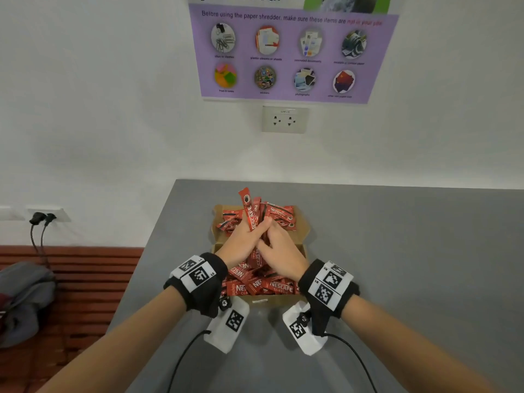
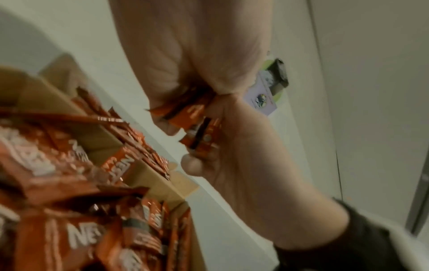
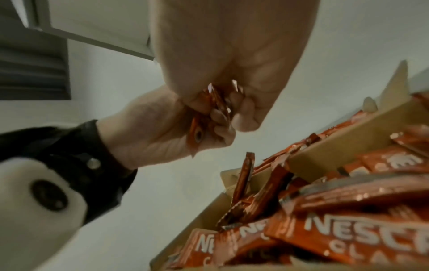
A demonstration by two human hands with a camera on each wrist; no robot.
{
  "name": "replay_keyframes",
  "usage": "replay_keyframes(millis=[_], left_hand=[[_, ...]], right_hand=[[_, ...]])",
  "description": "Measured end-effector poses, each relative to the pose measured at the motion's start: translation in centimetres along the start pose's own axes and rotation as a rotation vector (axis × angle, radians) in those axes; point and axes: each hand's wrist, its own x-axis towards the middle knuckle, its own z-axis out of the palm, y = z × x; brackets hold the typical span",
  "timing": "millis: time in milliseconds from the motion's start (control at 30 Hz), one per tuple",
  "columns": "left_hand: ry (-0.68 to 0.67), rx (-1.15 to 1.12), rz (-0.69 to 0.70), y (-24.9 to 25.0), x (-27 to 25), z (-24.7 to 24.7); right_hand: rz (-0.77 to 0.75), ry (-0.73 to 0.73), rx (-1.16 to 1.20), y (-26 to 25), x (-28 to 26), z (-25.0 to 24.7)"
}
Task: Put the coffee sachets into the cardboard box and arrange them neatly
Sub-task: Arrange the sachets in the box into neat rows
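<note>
A brown cardboard box (image 1: 305,233) lies open on the grey table (image 1: 397,251), and loose red Nescafe sachets (image 1: 272,286) fill both its halves in a jumble. Above the box's middle my two hands meet around a bundle of sachets (image 1: 250,211) that stands upright. My left hand (image 1: 245,236) grips the bundle from the left. Pressed against it from the right, my right hand (image 1: 279,245) has its fingers curled round the same bundle. In the left wrist view the bundle (image 2: 195,117) shows between both hands, blurred. In the right wrist view the sachet ends (image 3: 199,128) poke out below the fingers.
The table's left edge (image 1: 141,251) runs beside a red slatted bench (image 1: 85,279) with a grey bag (image 1: 25,302). On the wall behind are a socket (image 1: 284,119), a purple poster (image 1: 292,52) and two plugged cables (image 1: 42,219). Bare table lies right of the box.
</note>
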Motion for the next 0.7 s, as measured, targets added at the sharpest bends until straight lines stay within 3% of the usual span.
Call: replay_keyframes(millis=[67,200,267,333,433,567,700], left_hand=[[0.004,0.006,-0.022,0.1,-0.2,0.1],[0.204,0.17,0.034,-0.4,0.2,0.3],[0.282,0.199,0.041,-0.5,0.4,0.1],[0.314,0.208,0.03,-0.5,0.5,-0.3],[0.216,0.253,0.011,-0.5,0.3,-0.8],[0.013,0.328,0.046,-0.2,0.1,-0.5],[-0.016,0.302,0.063,-0.6,0.1,-0.7]], right_hand=[[0.007,-0.082,-0.037,-0.3,-0.3,-0.2],[-0.022,-0.193,-0.329,-0.7,-0.9,-0.8],[-0.054,-0.161,-0.431,-1.1,-0.9,-1.3],[-0.084,-0.023,-0.455,-1.4,-0.8,-2.1],[-0.047,0.199,-0.279,-1.5,0.2,-3.5],[-0.106,0.102,-0.057,-2.0,2.0,-4.0],[-0.099,0.034,-0.039,-1.9,2.5,-3.7]])
